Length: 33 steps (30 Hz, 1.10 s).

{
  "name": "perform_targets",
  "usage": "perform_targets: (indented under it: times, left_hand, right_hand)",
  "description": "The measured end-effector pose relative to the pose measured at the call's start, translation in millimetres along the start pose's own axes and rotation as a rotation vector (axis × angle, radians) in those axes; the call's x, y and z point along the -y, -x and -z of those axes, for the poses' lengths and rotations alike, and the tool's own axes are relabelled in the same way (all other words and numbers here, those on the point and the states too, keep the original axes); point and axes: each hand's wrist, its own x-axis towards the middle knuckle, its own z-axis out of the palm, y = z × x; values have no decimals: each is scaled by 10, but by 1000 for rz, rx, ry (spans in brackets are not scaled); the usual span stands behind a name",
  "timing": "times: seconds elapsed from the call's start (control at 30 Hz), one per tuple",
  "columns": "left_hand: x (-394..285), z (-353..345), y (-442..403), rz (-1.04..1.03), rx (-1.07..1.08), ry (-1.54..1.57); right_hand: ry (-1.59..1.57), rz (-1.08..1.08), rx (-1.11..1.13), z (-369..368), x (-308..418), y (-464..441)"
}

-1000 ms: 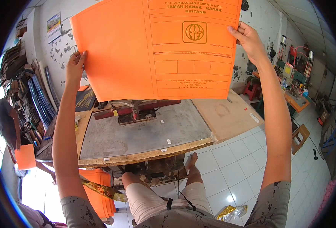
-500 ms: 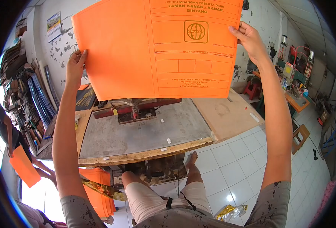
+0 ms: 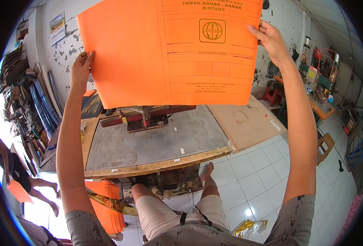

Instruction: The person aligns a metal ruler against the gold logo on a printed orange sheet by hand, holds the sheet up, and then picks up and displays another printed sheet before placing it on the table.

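A large orange printed cover sheet [image 3: 126, 57] is held up in front of me, its top edge out of view. Its left half is plain; the right half bears gold lettering, a globe emblem and ruled boxes. My left hand [image 3: 82, 67] pinches the left edge, thumb on the front. The right edge is gripped by my right hand [image 3: 269, 39], thumb in front and fingers behind. Below the sheet lies a grey flat press bed [image 3: 148, 145] with a wooden front edge. A red-barred press head [image 3: 145, 119] is partly hidden behind the sheet.
Orange sheets [image 3: 105, 205] are stacked low at left, with a gold foil strip [image 3: 111, 203] across them. Crumpled foil [image 3: 250, 228] lies on the tiles. A person [image 3: 13, 164] at far left carries an orange sheet [image 3: 19, 192]. A wooden board [image 3: 243, 123] adjoins the bed.
The sheet and both my hands have shifted up slightly, still gripping the same edges. The person at far left has moved, with their orange sheet now lower.
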Motion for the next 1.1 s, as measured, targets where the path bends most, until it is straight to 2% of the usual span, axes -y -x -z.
perform_targets:
  times: [1.1]
  left_hand:
    - [-114, 48, -120, -37, -4, 57]
  right_hand:
    - [-6, 7, 15, 43, 71, -95]
